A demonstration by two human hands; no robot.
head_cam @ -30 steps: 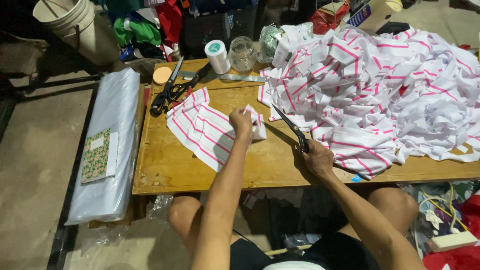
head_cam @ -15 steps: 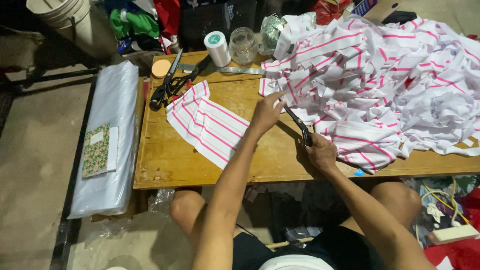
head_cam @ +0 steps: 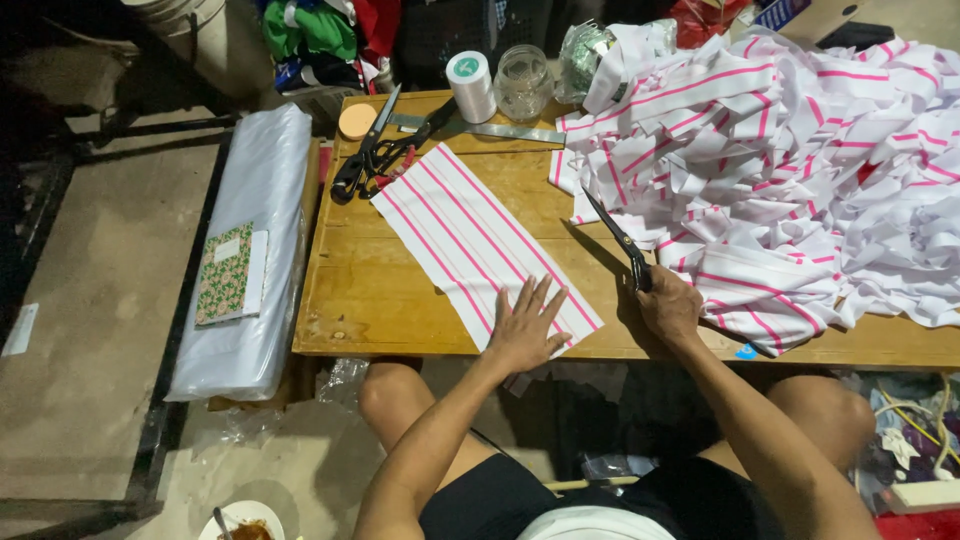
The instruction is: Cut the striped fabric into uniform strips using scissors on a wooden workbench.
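Wooden planks, worn and pale, form the low table point(head_cam: 400, 290) seen in the head view; its near edge runs just above the person's bare knees. Left hand point(head_cam: 527, 325), fingers spread, lies flat on the near end of a white fabric strip with pink stripes point(head_cam: 480, 240), which stretches diagonally from the table's far left toward the near edge, smooth and rectangular. Right hand point(head_cam: 668, 305) is closed around the handles of black scissors point(head_cam: 618, 238), blades pointing up and away, tip near the rumpled heap of striped cloth point(head_cam: 800, 170) that fills the table's right half and overhangs its near edge. Bare wood lies open to the left of the strip and between strip and heap. Along the far edge stand a white thread spool point(head_cam: 470, 85), a clear glass jar point(head_cam: 523, 82), a metal ruler point(head_cam: 490, 127) and a second pair of dark scissors point(head_cam: 375, 150). A plastic-wrapped bolt point(head_cam: 250, 250) lies on the floor beside the table's left edge, carrying a patterned notebook point(head_cam: 228, 272).
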